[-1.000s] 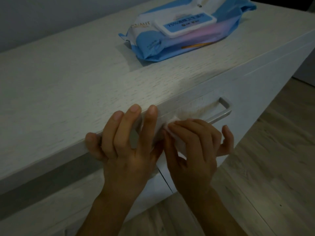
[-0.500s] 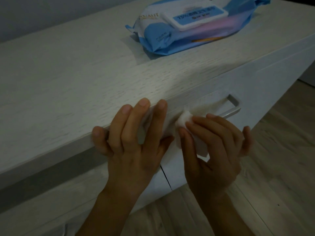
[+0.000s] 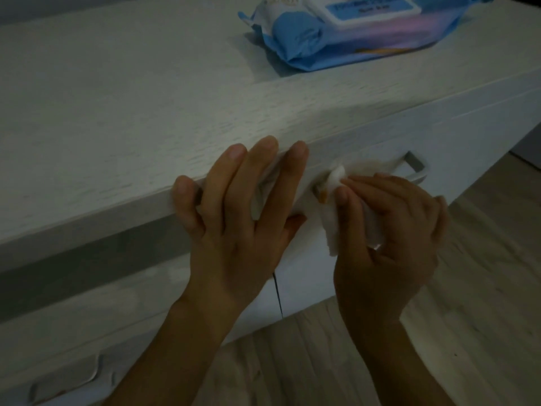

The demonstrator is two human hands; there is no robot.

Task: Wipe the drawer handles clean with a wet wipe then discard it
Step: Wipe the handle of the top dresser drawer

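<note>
A: How do I do this bit well?

B: Start big. The counter [image 3: 117, 98] is steady, so the left hand [image 3: 243, 230] can lean on its front edge. Its fingers are straight and spread, and they hold nothing. I think that stops the drawer [image 3: 468, 136] from sliding. The right hand [image 3: 389, 230] does the rubbing on the drawer handle [image 3: 415, 168]. Its fingers are curled and pinch the wet wipe [image 3: 333, 218]. The wipe sits at the handle's left end and looks to touch it.

A: Just rub the front?

B: No. I'd wrap the wipe round the bar and slide it to the far end, so the back gets clean too. Push into the corners.

A: What is everything like?

B: The counter is white with little rough wood lines. The drawer front looks flat and smooth. The pack of wet wipes [image 3: 322, 45], far back on the counter, is blue, soft and crinkly, with a hard white flap. The handle is a thin bar with bent ends, grey like metal. The wipe is the smallest thing: white, soft and folded thick. It bends easily, so it should hug the bar.
</note>
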